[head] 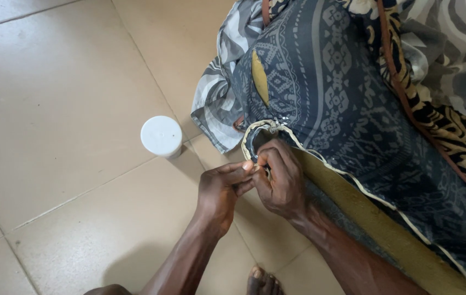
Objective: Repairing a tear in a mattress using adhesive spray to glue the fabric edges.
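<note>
Patterned dark blue fabric point(342, 93) covers a cushion-like bulk on the right of the scene, lying on the tiled floor point(69, 82) and reaching from the far edge to the near right corner. Its cream-piped edge point(347, 173) runs diagonally from the middle of the view toward the near right, with a mustard-yellow layer point(386, 229) showing just beneath it. I see a small yellow slit point(260, 76) in the cloth farther up.

My left hand point(222, 191) and right hand point(279, 177) meet at the near-left corner of that piped edge, fingertips touching each other. The left hand's fingers are pressed together in a pinch at the spot where the hands meet; the right hand is curled over the corner of the fabric, gripping it with thumb and fingers. Whatever small thing sits between the fingertips is too fine for me to tell.

Grey-and-white patterned cloth point(216, 104) hangs out on the left of the blue fabric. To the left, well apart from the hands, a white round-lidded container point(161, 135) stands upright on the floor. A bare toe point(263, 281) shows at the near edge.
</note>
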